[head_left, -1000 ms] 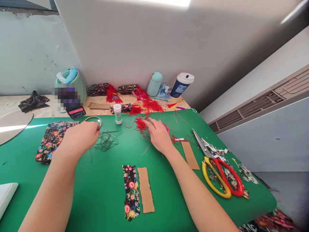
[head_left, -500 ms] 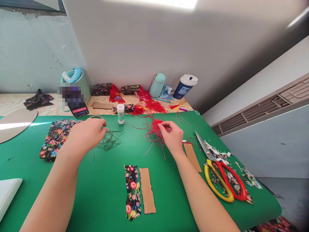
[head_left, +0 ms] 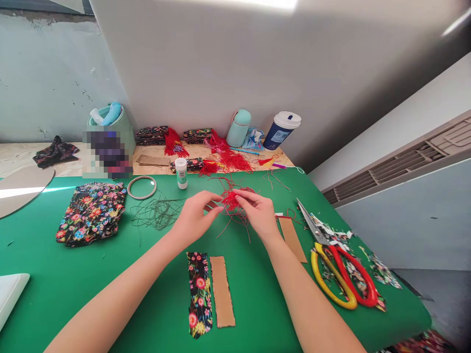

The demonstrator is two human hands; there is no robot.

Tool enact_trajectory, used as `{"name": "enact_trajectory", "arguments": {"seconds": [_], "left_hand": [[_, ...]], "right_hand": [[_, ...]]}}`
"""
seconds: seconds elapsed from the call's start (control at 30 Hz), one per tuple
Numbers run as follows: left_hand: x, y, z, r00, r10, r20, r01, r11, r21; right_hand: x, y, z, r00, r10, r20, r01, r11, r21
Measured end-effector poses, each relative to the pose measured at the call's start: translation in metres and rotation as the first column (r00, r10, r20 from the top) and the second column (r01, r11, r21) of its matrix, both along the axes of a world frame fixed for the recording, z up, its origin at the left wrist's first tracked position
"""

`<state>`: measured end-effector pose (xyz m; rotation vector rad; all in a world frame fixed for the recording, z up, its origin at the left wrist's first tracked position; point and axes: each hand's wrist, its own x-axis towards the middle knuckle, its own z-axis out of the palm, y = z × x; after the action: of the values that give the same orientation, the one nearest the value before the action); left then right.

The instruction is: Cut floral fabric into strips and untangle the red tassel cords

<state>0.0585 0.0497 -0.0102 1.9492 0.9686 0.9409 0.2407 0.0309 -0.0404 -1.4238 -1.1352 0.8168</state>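
Right hand's (head_left: 260,213) fingers pinch red threads (head_left: 230,201); left hand's (head_left: 195,215) part-curled alongside, grip unclear. Threads loose, tangled. Cloth strip (head_left: 199,294), card (head_left: 222,291) unjoined. Rear stacks (head_left: 151,136) look done.

The desk (head_left: 147,304) is green; at lower centre, a black strip (head_left: 199,294) bears a multicoloured floral pattern beside a tan one (head_left: 222,291). At right, the scissors (head_left: 333,264) have yellow and red handles; the threads (head_left: 230,201) near centre are red.

Left hand (head_left: 196,214), right hand (head_left: 260,213) bare; forearms (head_left: 127,282) bare; nails (head_left: 221,208) too small to judge
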Motion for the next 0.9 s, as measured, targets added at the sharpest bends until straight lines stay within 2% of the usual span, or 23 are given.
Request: {"name": "enact_trajectory", "arguments": {"seconds": [0.1,0.2,0.37,0.43,0.6,0.67,0.73,0.8,0.9], "left_hand": [[0.008,-0.007,-0.011,0.996,0.019,0.085,-0.013,0.998,-0.065],[0.009,-0.008,-0.016,0.991,0.058,0.124,-0.044,0.993,-0.113],[0.008,-0.004,-0.019,0.979,0.117,0.169,-0.07,0.964,-0.257],[0.007,-0.003,-0.019,0.98,0.124,0.155,-0.082,0.965,-0.251],[0.006,-0.002,-0.016,0.989,0.136,0.062,-0.13,0.987,-0.093],[0.005,-0.002,-0.017,0.989,0.143,0.034,-0.141,0.989,-0.045],[0.005,-0.002,-0.02,0.989,0.15,0.007,-0.15,0.989,-0.012],[0.004,-0.002,-0.024,0.987,0.161,-0.029,-0.16,0.987,0.035],[0.002,-0.005,-0.029,0.981,0.15,-0.126,-0.124,0.973,0.193]], "right_hand": [[-0.009,-0.005,0.005,0.992,0.105,-0.073,-0.107,0.994,-0.028],[-0.014,-0.008,0.008,0.978,0.154,-0.138,-0.16,0.987,-0.031],[-0.015,-0.012,0.01,0.976,0.201,-0.078,-0.205,0.978,-0.042],[-0.014,-0.012,0.011,0.976,0.214,-0.046,-0.216,0.976,-0.037],[-0.017,-0.013,0.014,0.97,0.241,0.012,-0.241,0.97,-0.023],[-0.018,-0.015,0.015,0.965,0.235,0.112,-0.237,0.972,0.001],[-0.02,-0.017,0.014,0.926,0.218,0.308,-0.246,0.968,0.055],[-0.023,-0.02,0.011,0.831,0.18,0.526,-0.282,0.952,0.12],[-0.03,-0.024,0.004,0.635,0.073,0.769,-0.331,0.925,0.186]]}}
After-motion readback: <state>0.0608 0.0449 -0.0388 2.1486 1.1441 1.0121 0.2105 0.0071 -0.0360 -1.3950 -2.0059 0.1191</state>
